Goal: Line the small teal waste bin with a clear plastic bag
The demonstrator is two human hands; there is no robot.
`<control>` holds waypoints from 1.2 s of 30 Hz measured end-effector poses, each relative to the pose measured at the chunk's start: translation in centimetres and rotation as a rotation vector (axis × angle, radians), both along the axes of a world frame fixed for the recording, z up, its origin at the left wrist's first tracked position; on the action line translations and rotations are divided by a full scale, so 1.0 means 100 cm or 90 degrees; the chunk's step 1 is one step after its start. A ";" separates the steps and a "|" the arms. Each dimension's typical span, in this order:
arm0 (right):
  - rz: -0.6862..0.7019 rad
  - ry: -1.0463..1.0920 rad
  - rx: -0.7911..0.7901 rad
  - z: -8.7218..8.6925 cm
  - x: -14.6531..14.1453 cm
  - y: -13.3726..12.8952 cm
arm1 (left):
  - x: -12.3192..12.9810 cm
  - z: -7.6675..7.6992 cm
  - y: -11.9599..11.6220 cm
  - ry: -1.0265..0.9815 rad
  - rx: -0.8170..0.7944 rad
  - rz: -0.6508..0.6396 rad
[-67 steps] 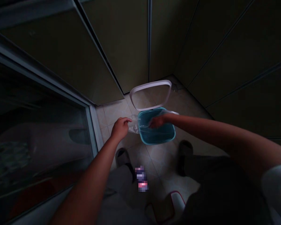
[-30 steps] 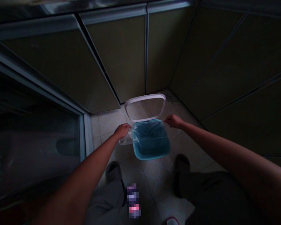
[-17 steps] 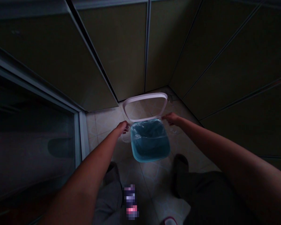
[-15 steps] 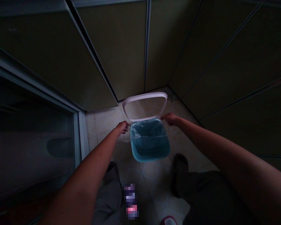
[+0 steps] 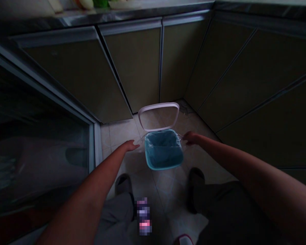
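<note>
A teal trash bin (image 5: 164, 162) stands on the floor between my feet and the cabinets. Its pale pink rim frame (image 5: 158, 106) is tipped up at the back, leaving the mouth uncovered. Inside lies a clear plastic bag (image 5: 163, 140), covering the rear part of the opening and drawn out over both sides. My left hand (image 5: 130, 145), left of the bin, is closed on one side of the bag. On the right, my right hand (image 5: 190, 138) pinches the bag's other side. Thin film stretches from each hand to the bin; its exact edges are hard to see.
Cabinet doors (image 5: 135, 64) meet in a corner behind the bin, under a countertop (image 5: 142, 13). A glass sliding door (image 5: 40, 146) stands at left. My slippered feet (image 5: 197, 180) flank the tiled floor (image 5: 165, 194); a red-and-white object (image 5: 185, 240) shows at the bottom edge.
Both hands have moved outward from the bin and slightly down, drawing the bag's sides wider. The view has tilted up, bringing the countertop in.
</note>
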State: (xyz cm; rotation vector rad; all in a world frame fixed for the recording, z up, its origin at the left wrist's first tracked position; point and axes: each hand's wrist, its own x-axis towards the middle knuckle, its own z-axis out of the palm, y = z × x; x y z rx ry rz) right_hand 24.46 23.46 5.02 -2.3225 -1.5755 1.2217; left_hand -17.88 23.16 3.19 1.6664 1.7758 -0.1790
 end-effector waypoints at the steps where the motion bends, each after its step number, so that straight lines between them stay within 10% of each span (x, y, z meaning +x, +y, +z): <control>1: -0.006 -0.022 0.018 0.006 0.004 -0.003 | -0.004 0.008 -0.004 0.017 0.041 0.004; 7: 0.151 -0.117 0.172 0.037 0.006 -0.035 | 0.008 0.045 -0.041 0.022 0.313 -0.081; 21: 0.270 -0.090 0.149 0.026 -0.014 -0.103 | 0.037 0.052 -0.099 -0.007 0.245 -0.171; 36: 0.450 -0.100 0.123 0.028 -0.002 -0.130 | 0.011 0.054 -0.136 0.132 0.303 -0.551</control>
